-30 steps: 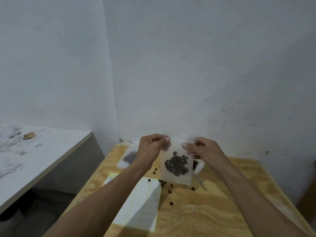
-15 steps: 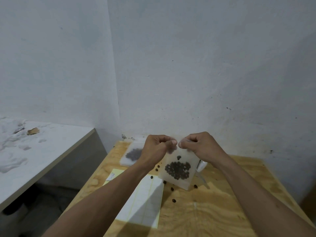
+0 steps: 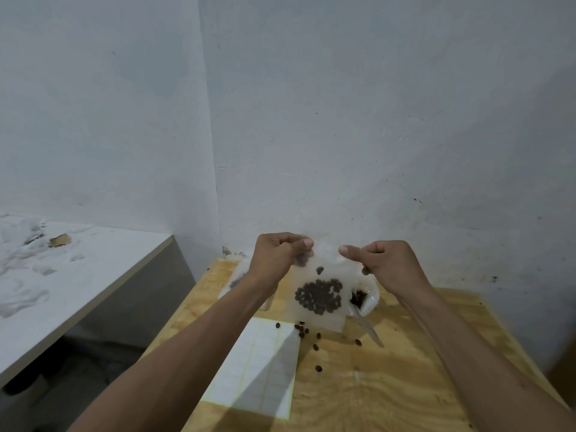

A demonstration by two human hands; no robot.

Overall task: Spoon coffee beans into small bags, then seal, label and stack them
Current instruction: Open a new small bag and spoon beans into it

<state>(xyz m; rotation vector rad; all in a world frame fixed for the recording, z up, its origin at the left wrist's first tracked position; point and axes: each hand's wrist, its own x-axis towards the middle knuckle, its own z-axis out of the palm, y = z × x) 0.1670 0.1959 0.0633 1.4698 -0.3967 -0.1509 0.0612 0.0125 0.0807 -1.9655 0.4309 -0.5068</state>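
Plywood tabletop (image 3: 389, 388) fills the lower frame, with a white sheet of blank labels (image 3: 258, 366) lying flat near its left edge. Above it hangs the small translucent plastic bag (image 3: 321, 291), dark coffee beans (image 3: 318, 296) pooled in its lower half. Left hand (image 3: 277, 260) pinches the bag's top left corner between thumb and curled fingers; right hand (image 3: 389, 263) pinches the top right. Behind the bag, a white cup (image 3: 366, 299) holds more beans and a metal spoon (image 3: 369, 330). Loose beans (image 3: 316, 347) dot the wood underneath.
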